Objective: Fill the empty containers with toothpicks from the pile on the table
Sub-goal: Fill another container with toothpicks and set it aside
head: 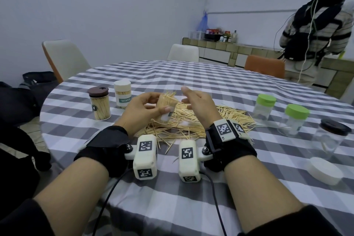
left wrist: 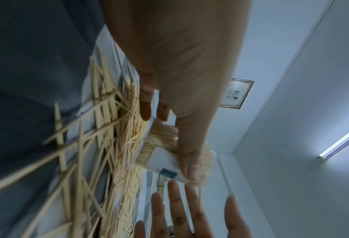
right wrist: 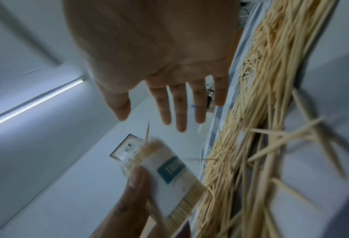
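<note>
My left hand grips a clear container packed with toothpicks, lidless and held above the toothpick pile. Its white and teal label shows in the left wrist view and the right wrist view. A few toothpicks stick out past its rim. My right hand hovers just right of the container with straight, spread fingers, holding nothing. The pile spreads over the checked tablecloth under both hands.
Two capped, filled containers, brown-lidded and white-lidded, stand at left. Two green-lidded empty jars, a dark-lidded jar and a loose white lid sit at right. Chairs ring the table; a person stands far right.
</note>
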